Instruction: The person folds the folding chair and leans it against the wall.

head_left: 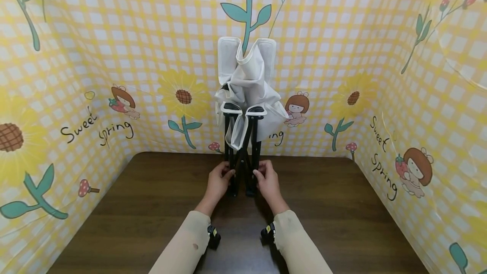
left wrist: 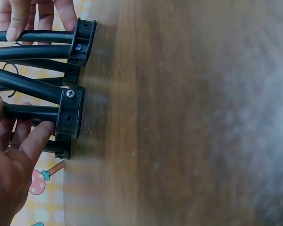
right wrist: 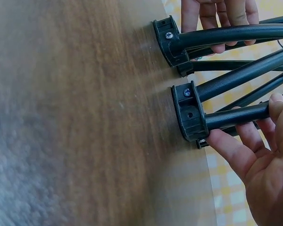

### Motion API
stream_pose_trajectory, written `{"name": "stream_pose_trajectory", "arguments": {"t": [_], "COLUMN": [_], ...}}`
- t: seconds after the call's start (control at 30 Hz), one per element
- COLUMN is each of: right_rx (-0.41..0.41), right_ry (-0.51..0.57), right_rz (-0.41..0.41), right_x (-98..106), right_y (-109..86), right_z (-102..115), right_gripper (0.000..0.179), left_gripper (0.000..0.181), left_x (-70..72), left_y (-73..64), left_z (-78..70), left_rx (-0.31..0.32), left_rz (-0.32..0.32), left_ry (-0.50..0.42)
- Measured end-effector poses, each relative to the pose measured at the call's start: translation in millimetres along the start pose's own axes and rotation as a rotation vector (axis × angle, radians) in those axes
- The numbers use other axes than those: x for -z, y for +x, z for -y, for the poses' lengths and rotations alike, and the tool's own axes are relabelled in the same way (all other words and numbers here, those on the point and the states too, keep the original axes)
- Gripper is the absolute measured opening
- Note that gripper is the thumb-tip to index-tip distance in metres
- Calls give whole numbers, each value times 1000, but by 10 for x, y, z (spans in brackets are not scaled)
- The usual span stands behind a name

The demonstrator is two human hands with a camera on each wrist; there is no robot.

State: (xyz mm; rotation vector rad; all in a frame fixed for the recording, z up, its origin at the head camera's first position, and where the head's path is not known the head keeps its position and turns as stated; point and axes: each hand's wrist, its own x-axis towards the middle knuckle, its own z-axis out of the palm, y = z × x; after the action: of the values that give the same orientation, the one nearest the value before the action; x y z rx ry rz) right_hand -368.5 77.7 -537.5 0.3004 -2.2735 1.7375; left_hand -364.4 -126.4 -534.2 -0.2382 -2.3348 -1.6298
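Note:
A small folding chair (head_left: 249, 79) with white fabric and black tubular legs stands upright and mostly folded at the middle of the table's far side. My left hand (head_left: 219, 182) grips a leg low on its left side, thumb in front. On the opposite side, my right hand (head_left: 268, 183) grips a leg at about the same height. Both wrist views show black plastic feet (left wrist: 70, 113) with screws at the leg ends. In the right wrist view, my right fingers curl around a black tube (right wrist: 236, 117) just above its foot.
The brown wooden table (head_left: 152, 215) spreads out in front of the chair and to both sides. Yellow checked cloth (head_left: 152, 45) with flowers and cartoon figures hangs behind the table and along its left and right edges. A black wrist camera (head_left: 214, 237) sits at each sleeve.

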Motion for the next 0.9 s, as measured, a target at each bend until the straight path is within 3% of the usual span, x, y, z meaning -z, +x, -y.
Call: {"name": "stream_pose_trajectory", "arguments": {"t": [0.37, 0.9], "right_rx": [27, -26], "right_ry": [-7, 2], "right_rz": [-1, 23], "right_x": [-6, -4], "right_y": [32, 108], "right_z": [-7, -12], "right_gripper": [22, 21], "left_gripper": [17, 18], "left_x": [13, 6], "left_y": [36, 122], "left_z": [-2, 36], "left_rx": [0, -4], "left_rz": [10, 7], "left_ry": [1, 6]}}
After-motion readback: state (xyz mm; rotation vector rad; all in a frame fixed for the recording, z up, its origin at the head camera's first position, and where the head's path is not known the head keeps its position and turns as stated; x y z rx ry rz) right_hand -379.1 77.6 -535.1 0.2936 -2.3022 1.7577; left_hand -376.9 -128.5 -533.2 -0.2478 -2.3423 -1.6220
